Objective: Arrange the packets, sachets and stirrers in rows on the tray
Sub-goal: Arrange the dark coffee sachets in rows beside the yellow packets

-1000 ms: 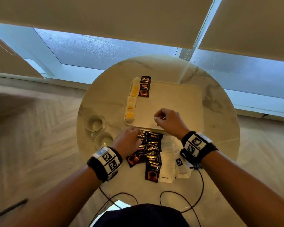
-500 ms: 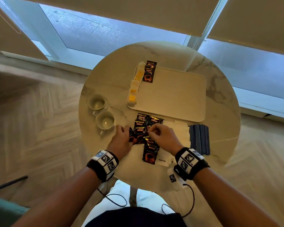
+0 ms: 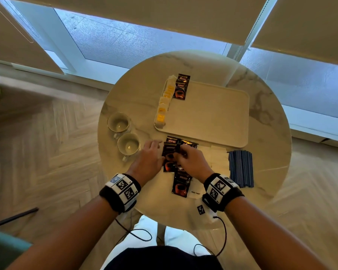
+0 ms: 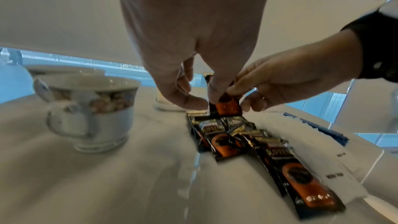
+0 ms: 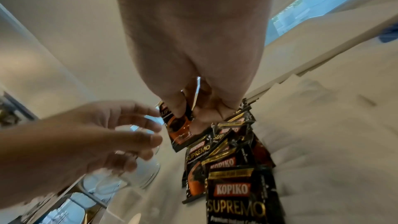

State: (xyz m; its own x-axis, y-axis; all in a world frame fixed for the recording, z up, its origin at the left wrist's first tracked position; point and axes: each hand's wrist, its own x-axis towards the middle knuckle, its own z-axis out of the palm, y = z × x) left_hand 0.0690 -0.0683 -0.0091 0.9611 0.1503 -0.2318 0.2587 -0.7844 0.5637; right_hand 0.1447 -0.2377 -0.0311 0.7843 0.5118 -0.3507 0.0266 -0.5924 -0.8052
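Note:
A cream tray (image 3: 213, 114) lies on the round marble table. Along its left edge runs a column of yellow-and-white sachets (image 3: 164, 106), with two black coffee packets (image 3: 180, 87) beside them at the far end. In front of the tray lies a pile of black coffee packets (image 3: 180, 184). My right hand (image 3: 179, 155) pinches one packet (image 5: 178, 129) at the pile's far end, its lower edge lifted. My left hand (image 3: 150, 154) sits just left of it with loose fingers and holds nothing. White sachets (image 3: 219, 158) and blue stirrers (image 3: 241, 168) lie to the right.
Two glass cups (image 3: 119, 122) (image 3: 128, 146) stand at the table's left, close to my left hand. Most of the tray's surface is bare. The table edge runs close behind my wrists, and a window sits beyond the far side.
My right hand has come back from the tray's front edge to the pile and now pinches a coffee packet. My left hand stayed at the pile's left side.

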